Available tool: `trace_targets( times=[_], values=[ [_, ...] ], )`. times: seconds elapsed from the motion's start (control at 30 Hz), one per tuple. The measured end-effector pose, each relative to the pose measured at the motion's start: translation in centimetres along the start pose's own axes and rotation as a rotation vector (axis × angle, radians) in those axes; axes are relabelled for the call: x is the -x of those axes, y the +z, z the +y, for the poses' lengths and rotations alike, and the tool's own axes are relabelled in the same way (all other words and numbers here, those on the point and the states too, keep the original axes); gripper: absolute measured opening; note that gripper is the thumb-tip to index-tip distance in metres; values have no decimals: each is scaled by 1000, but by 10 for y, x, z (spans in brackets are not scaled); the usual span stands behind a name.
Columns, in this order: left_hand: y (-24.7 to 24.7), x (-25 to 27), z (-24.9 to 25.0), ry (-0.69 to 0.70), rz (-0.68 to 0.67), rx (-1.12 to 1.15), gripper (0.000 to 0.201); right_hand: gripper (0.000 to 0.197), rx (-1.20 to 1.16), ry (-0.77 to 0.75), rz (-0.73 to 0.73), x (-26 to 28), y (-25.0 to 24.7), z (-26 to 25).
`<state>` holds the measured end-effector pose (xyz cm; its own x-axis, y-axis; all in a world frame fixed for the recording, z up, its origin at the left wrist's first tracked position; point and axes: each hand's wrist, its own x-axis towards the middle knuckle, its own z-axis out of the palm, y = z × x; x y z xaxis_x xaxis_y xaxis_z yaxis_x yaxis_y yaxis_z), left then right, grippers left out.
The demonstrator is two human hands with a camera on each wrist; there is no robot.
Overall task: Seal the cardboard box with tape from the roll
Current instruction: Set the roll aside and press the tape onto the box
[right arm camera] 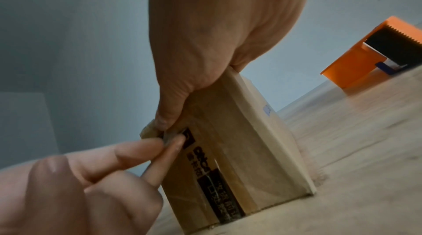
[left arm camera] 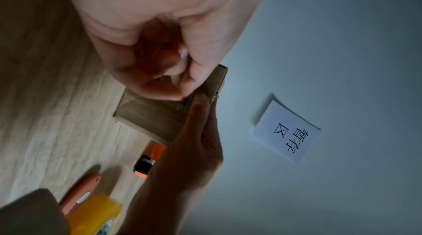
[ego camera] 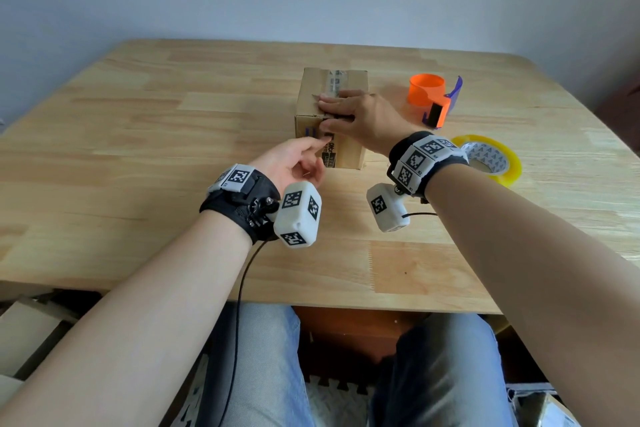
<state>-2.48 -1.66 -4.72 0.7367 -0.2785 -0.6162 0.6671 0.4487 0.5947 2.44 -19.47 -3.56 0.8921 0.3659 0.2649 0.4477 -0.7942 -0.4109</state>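
Note:
A small cardboard box (ego camera: 349, 152) stands on the wooden table (ego camera: 156, 156), with old printed tape along its top seam and down its front. My right hand (ego camera: 346, 107) lies on the box's top with straight fingers, the thumb at the near top edge. My left hand (ego camera: 322, 140) pinches a short end of clear tape (right arm camera: 167, 137) between thumb and forefinger against the front face, just under that edge. The right wrist view shows the pinch on the box (right arm camera: 228, 157). The yellow tape roll (ego camera: 485, 154) lies flat to the right of my right wrist.
An orange and purple tape dispenser (ego camera: 429, 94) stands right of the box. The left wrist view shows a salmon-coloured tool (left arm camera: 84, 190) lying near the roll (left arm camera: 95, 211). A paper sign (left arm camera: 287, 130) hangs on the wall behind. The table edge runs just above my knees.

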Motion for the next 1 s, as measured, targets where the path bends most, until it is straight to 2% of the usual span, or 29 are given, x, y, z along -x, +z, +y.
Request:
trace_targets(
  times=[0.17, 0.3, 0.43, 0.53, 0.63, 0.73, 0.83, 0.9, 1.0],
  values=[
    [1, 5, 6, -45, -4, 74, 44, 55, 4, 33, 0, 0, 3, 0],
    [9, 10, 5, 1, 47, 98, 32, 60, -13, 39, 0, 0, 2, 0],
    [8, 15, 5, 18, 74, 96, 7, 65, 2, 32, -10, 1, 0, 0],
    [-9, 11, 8, 64, 149, 69, 11, 66, 4, 27, -13, 2, 0, 0],
    [-12, 8, 15, 256, 290, 21, 7, 60, -14, 20, 19, 2, 3, -1],
    [-1, 6, 21, 577, 399, -257, 26, 54, -46, 25, 76, 1, 5, -2],
    [7, -2, 23, 817, 303, -528, 29, 64, 50, -16, 58, 2, 7, 1],
    [6, -11, 21, 880, 241, -671, 23, 74, 87, -21, 11, 2, 6, 2],
    [2, -21, 17, 913, 221, -824, 22, 81, 58, -26, -56, 2, 1, 4]
  ],
)
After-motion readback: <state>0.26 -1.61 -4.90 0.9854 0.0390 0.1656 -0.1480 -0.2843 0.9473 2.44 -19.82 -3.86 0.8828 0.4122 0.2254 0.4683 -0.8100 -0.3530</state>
